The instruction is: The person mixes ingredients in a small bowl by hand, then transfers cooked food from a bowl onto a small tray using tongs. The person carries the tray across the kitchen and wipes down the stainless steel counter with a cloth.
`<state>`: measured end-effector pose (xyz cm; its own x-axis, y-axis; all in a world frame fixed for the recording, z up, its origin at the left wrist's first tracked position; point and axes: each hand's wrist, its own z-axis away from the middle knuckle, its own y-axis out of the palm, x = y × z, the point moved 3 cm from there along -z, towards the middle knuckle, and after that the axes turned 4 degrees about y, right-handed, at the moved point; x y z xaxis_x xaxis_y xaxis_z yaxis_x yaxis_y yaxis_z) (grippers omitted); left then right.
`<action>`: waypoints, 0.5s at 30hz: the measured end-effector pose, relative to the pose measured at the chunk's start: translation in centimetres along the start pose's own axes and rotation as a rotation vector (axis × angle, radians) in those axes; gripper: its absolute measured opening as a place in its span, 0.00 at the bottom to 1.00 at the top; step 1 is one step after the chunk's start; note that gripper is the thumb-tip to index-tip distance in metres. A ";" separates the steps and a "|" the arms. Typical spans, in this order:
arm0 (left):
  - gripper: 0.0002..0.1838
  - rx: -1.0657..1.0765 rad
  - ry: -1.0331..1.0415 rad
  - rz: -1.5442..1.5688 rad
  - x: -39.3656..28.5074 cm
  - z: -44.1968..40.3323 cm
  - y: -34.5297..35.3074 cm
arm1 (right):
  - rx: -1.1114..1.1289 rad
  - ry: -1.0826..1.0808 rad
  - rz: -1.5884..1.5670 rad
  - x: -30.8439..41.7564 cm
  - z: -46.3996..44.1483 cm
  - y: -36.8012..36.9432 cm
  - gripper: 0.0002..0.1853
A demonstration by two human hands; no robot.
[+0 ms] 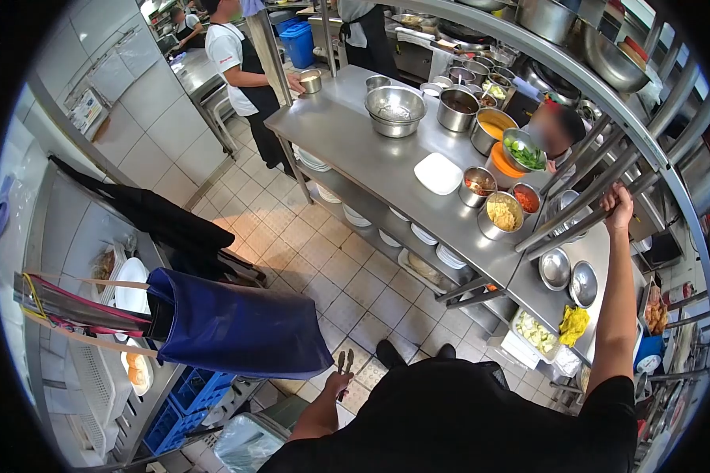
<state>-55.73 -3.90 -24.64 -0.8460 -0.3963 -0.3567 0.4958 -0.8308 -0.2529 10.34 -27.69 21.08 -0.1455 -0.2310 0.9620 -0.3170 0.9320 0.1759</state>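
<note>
Here, tongs [345, 363]: gripped in L hand [337, 384], low over tiled floor [292, 244]; tips seen slightly apart.
Rack bar [644, 184]: closed on by R hand [619, 206], arm raised; firmness can't be told.
Blue cloth [244, 323]: draped over a rail, hung just beside L hand; floor & part of side shelf blocked by it.
Black cloth [146, 213]: hung behind blue one.
Counter [331, 114]: crowded w/ pots, steel bowls [396, 102], white tray [439, 173], bowl of greens [524, 150].
Yellow cloth [574, 325]: laid nr two small bowls [555, 269], below R forearm.
Co-worker [241, 75]: seen at far counter end, small pot [311, 82] touched by a hand.
Person behind rack [560, 130]: mostly hidden by bars & pots.
Plate stacks [450, 256]: ptly covered by countertop.
Clear bag [248, 443]: cut off at bottom edge.
Far stove area: cluttered, contents hard to make out.
</note>
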 end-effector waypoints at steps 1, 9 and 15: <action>0.21 0.008 0.000 0.035 -0.2 0.0 0.2 | -0.010 -0.001 0.013 0.0 0.0 0.0 0.11; 0.21 0.096 0.149 0.048 -4.0 -0.7 2.2 | -0.021 -0.013 0.000 -0.1 0.1 -0.3 0.10; 0.20 0.116 0.127 -0.170 -6.7 -0.2 1.2 | -0.051 -0.030 -0.025 -0.5 -0.1 -0.6 0.09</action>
<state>-49.46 -2.17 -22.74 -0.8802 -0.2011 -0.4298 0.3168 -0.9234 -0.2166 10.69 -28.07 20.52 -0.1668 -0.2624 0.9504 -0.2728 0.9386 0.2112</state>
